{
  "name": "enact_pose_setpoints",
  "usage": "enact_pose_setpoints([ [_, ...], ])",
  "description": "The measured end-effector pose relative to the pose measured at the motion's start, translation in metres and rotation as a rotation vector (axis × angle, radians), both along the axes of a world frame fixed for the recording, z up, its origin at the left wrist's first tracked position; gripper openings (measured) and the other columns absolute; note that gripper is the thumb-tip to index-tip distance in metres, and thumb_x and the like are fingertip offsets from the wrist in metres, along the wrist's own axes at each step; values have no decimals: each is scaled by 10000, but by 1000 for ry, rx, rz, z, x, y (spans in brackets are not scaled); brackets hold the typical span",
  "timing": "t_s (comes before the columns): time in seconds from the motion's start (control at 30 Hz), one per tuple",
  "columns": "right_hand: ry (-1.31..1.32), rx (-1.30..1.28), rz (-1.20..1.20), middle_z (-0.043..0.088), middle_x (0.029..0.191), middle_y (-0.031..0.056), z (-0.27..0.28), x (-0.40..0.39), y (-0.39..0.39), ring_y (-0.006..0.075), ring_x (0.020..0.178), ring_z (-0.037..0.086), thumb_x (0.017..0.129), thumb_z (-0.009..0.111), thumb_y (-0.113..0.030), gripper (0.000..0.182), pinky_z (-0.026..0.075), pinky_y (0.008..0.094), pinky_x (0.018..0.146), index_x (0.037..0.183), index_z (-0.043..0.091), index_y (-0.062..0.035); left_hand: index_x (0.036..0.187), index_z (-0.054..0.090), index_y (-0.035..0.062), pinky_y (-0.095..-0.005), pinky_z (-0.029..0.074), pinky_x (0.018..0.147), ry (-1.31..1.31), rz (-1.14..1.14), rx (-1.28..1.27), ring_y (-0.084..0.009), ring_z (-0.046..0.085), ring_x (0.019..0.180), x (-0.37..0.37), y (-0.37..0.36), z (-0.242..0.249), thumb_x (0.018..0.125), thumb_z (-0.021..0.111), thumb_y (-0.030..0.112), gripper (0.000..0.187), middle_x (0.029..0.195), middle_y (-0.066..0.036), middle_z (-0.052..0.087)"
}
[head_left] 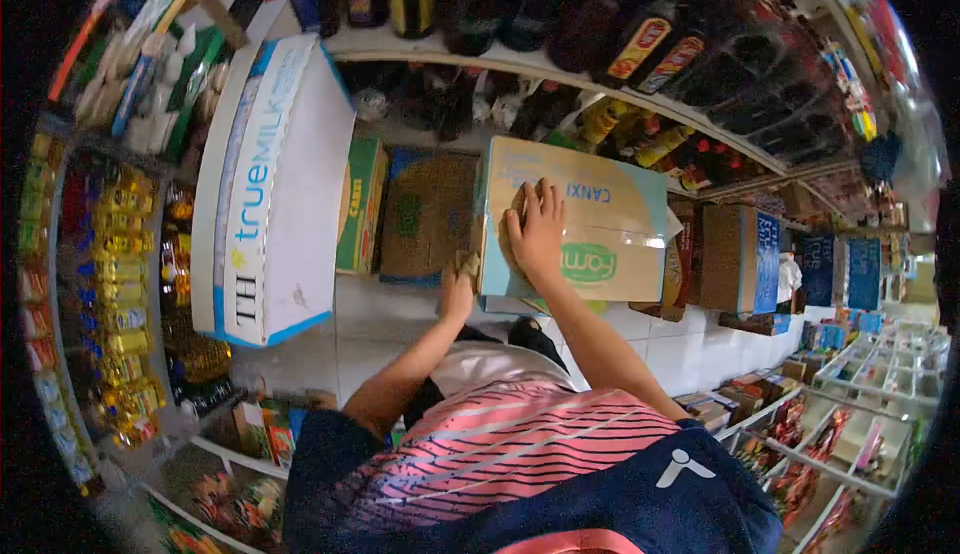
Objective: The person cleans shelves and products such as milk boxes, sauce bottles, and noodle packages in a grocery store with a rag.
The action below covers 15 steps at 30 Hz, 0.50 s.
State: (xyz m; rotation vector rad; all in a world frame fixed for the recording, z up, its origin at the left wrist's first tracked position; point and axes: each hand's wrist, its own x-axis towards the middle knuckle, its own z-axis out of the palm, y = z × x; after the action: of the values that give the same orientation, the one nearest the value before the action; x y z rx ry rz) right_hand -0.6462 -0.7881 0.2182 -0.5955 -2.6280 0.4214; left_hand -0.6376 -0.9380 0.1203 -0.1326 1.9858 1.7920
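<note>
A cardboard carton (615, 204) with pale green edges, printed "CANXI" and a green "Fami" logo, stands in front of me. Flat on its taped top lies my right hand (538, 229), fingers spread and open. By the carton's left edge, my left hand (458, 289) is closed around a small crumpled brownish cloth (467, 262), partly hidden by the fingers. Left of that hand is a darker brown carton (430, 214) with blue edges. A green and yellow box (362, 204) stands beside it.
A large white and blue TH true MILK carton (300, 194) stands at left. Shelves (560, 74) with dark bottles run along the back. More cartons (735, 254) line the right. Yellow oil bottles (125, 294) fill the far-left shelf. White wire racks (800, 434) hold packets behind me.
</note>
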Motion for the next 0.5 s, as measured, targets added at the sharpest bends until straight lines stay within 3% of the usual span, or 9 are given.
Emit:
enact_pose_setpoints([
  [0.07, 18, 7, -15, 322, 1268, 206, -5, 1, 2, 374, 1188, 262, 786, 491, -287, 469, 189, 483, 977, 1178, 419, -39, 1010, 523, -3, -346, 356, 819, 11, 20, -6, -291, 474, 953, 6, -6, -37, 834, 432, 245, 318, 989, -200, 517],
  [0.17, 69, -5, -15, 348, 1248, 182, 4, 4, 2, 356, 1171, 285, 767, 503, -290, 474, 184, 478, 976, 1170, 431, -51, 1007, 520, -3, -326, 387, 774, -54, -1, -4, -253, 498, 913, -2, -17, 29, 838, 433, 241, 309, 985, -171, 527],
  [0.23, -23, -125, 134, 373, 1230, 198, 16, 11, 7, 342, 1163, 311, 764, 512, -310, 475, 225, 469, 968, 1148, 447, -39, 1049, 492, 5, -312, 397, 760, -17, 4, 49, -229, 505, 894, -15, -20, 43, 848, 434, 266, 335, 990, -142, 527],
  [0.27, 38, -431, 183, 396, 1201, 195, 19, 17, 9, 319, 1160, 323, 767, 511, -319, 486, 260, 424, 961, 1150, 441, -27, 1090, 465, 12, -299, 407, 747, -2, 12, 97, -206, 512, 876, -19, -18, 50, 857, 435, 292, 365, 995, -113, 526],
  [0.37, 220, -917, 507, 363, 1229, 191, 18, 37, 1, 323, 1160, 322, 759, 546, -277, 519, 281, 382, 950, 1185, 403, -17, 1168, 398, 34, -286, 400, 776, 18, 131, 259, -175, 496, 919, -17, 18, 122, 869, 406, 390, 465, 1051, -70, 500],
  [0.4, 174, -903, 522, 363, 1227, 184, 19, 48, -9, 318, 1164, 319, 739, 567, -242, 528, 267, 380, 959, 1190, 390, -32, 1197, 373, 51, -279, 394, 798, 40, 57, 247, -161, 475, 968, -17, 26, 115, 868, 358, 468, 532, 1088, -59, 474],
  [0.43, 128, -893, 530, 364, 1224, 176, 24, 56, -14, 312, 1168, 316, 719, 589, -206, 546, 253, 378, 969, 1196, 378, -47, 1197, 381, 65, -278, 385, 828, -155, -5, 429, -158, 454, 1014, -14, 35, 120, 867, 333, 487, 537, 1124, -65, 453],
  [0.5, 226, -732, 438, 392, 1198, 171, 38, 64, 3, 305, 1151, 340, 695, 607, -169, 532, 263, 378, 962, 1166, 399, -33, 1242, 350, 96, -322, 368, 898, -368, -133, 743, -185, 448, 1063, -3, 55, 144, 899, 253, 417, 479, 1205, -66, 428],
])
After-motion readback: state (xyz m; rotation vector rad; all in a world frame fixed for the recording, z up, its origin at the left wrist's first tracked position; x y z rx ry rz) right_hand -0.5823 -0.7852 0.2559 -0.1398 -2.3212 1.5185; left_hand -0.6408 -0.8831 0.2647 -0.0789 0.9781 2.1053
